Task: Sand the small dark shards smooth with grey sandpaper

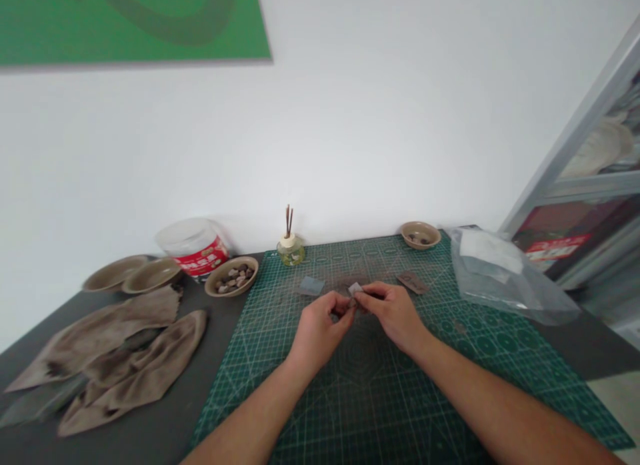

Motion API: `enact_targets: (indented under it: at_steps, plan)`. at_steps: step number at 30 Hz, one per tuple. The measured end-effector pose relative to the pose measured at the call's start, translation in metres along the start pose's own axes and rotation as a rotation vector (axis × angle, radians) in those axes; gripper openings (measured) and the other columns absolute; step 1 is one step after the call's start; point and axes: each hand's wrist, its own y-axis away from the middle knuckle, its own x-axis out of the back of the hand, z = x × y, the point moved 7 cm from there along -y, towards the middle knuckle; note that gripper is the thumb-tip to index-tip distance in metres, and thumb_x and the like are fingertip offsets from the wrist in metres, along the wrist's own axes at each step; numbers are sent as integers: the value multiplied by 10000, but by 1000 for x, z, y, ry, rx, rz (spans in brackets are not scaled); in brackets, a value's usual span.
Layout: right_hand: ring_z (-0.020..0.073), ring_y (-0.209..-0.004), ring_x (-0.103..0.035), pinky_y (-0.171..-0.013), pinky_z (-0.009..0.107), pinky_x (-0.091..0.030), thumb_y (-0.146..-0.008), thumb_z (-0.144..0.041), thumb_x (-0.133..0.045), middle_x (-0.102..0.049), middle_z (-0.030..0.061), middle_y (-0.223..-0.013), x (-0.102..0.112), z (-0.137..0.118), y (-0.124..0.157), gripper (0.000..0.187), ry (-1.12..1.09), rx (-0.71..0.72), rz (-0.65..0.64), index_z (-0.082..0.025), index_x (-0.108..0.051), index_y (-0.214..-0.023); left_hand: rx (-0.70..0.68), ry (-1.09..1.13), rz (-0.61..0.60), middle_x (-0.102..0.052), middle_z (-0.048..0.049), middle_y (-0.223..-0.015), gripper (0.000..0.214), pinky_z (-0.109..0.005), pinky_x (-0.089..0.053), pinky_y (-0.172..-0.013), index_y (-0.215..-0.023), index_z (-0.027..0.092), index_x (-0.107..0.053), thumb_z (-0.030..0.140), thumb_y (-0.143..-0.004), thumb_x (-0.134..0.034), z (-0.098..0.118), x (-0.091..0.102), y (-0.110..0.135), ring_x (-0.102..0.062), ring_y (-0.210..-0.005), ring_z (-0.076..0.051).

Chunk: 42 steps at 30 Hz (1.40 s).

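Observation:
My left hand (323,325) is pinched closed over the green cutting mat (360,391), its fingertips round a small dark stone (353,303) that is mostly covered. Touching it from the other side, my right hand (393,311) pinches a small pale grey square of what looks like sandpaper (355,289). Both hands meet at the fingertips just above the mat. A blue-grey sheet (312,286) lies left of them, and a brown piece with printing on it (413,283) lies to the right. Brownish dust stains the mat around the hands.
A bowl of pebbles (231,277) stands at left, near a lidded plastic tub (195,248) and two more bowls (117,273). Brown cloths (145,371) lie in front. A reed diffuser (291,248), a small bowl (421,235) and a clear plastic bag (505,275) sit toward the wall.

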Motion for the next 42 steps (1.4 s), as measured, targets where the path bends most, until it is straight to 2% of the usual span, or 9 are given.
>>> enact_targets:
  at_steps: [4,15,20,23,29,35,40,42]
  plan:
    - [176,-684,-623,-634,274,-461,-792,-356,-670,-706,37,-737,0,-2,2,204,20,6,10,-178,-757,-841,-22,-8,36,-664,5,-680,107,-232,-448,-603,-729,191,-656,275,-793,-639,1,2,0,-594,-634,-136]
    - [195,-738,-650,-669,290,-478,-805,-342,-658,-731,47,-806,1,-1,1,195,67,34,50,-188,-758,-871,-40,-22,2,-661,1,-682,105,-237,-457,-594,-738,190,-659,276,-796,-641,2,2,-1,-600,-636,-141]
    - [197,-688,-638,-655,301,-463,-806,-364,-659,-720,51,-738,16,6,-5,218,128,11,126,-171,-754,-842,-33,3,8,-665,-8,-721,83,-252,-475,-632,-800,193,-670,275,-797,-655,0,5,-1,-606,-674,-149]
    - [197,-685,-635,-671,309,-463,-814,-386,-647,-711,46,-719,23,6,-6,245,78,13,158,-167,-745,-862,2,117,35,-672,-19,-777,93,-258,-491,-648,-849,191,-664,268,-797,-662,-2,8,-2,-614,-695,-148]
    - [160,-625,-590,-622,280,-450,-791,-376,-670,-675,21,-674,10,0,-1,224,-98,8,73,-166,-737,-832,83,439,14,-653,-7,-760,189,-265,-520,-622,-956,189,-606,263,-795,-673,-2,5,-3,-626,-660,-141]
    - [162,-653,-610,-612,273,-464,-771,-362,-705,-711,35,-759,0,2,0,228,-219,-13,9,-172,-748,-891,108,478,-52,-631,2,-769,200,-249,-530,-646,-911,170,-604,227,-754,-715,-4,-1,-4,-622,-701,-132]
    - [158,-670,-624,-631,272,-471,-767,-334,-722,-721,31,-758,-3,0,2,183,-300,-2,-34,-182,-756,-863,114,548,-66,-676,-11,-783,182,-277,-540,-698,-964,173,-564,269,-837,-652,-1,-4,-2,-652,-702,-138]
    - [161,-684,-635,-649,277,-483,-763,-326,-727,-726,30,-772,-5,-1,3,172,-339,-11,-44,-186,-756,-858,91,506,-81,-684,-25,-818,154,-298,-544,-723,-977,177,-555,295,-884,-594,0,-6,0,-664,-744,-152]
